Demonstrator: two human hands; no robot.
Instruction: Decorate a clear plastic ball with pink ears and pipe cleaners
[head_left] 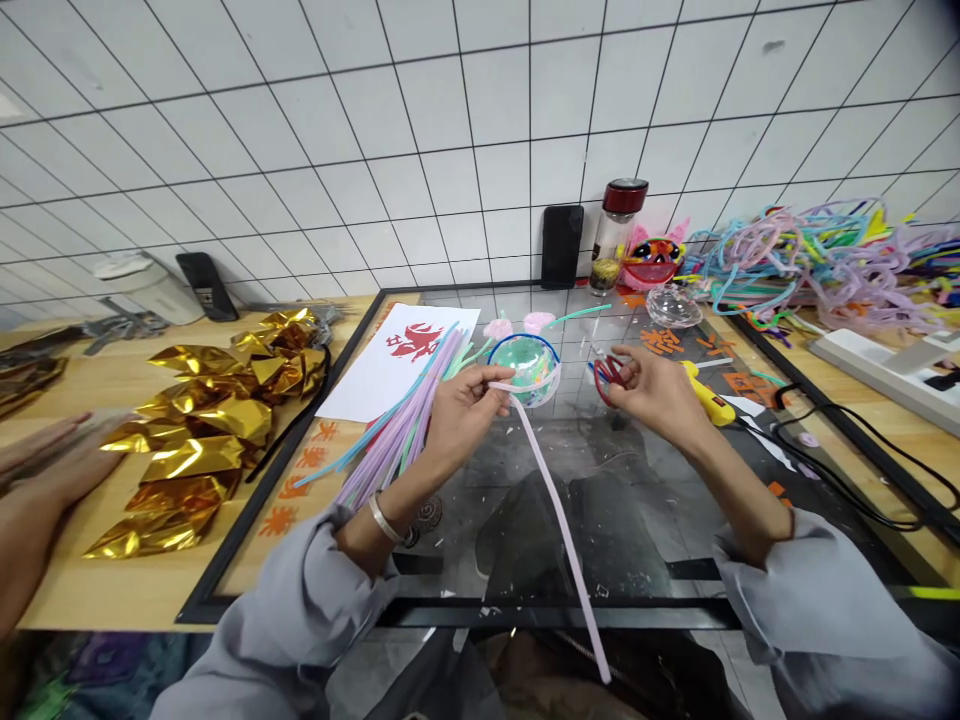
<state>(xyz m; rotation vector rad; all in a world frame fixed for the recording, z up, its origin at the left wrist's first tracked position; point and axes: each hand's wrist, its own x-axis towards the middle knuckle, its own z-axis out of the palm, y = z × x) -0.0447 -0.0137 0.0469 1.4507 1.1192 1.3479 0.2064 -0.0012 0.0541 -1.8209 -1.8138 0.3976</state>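
Observation:
My left hand (466, 412) pinches a lilac pipe cleaner (559, 515), whose long end slants down past the table's front edge. Its upper part curves along the near side of a clear, greenish half-ball (525, 358) with a blue band over its far rim. Behind the half-ball are two fluffy pink pieces (538, 322) and a green pipe cleaner (581, 315). In my right hand (656, 390) are red-handled scissors (606, 378), their blades pointing away from me. A bundle of lilac, blue and green pipe cleaners (405, 425) lies beside my left hand, partly behind the forearm.
Gold foil (217, 430) and another person's hands (60, 460) are at left. Beyond the half-ball stand a phone (562, 245) and a bottle (613, 235). At right lie a yellow glue gun (709, 395), black cables (847, 480), a power strip (889, 370) and tangled pipe cleaners (795, 255).

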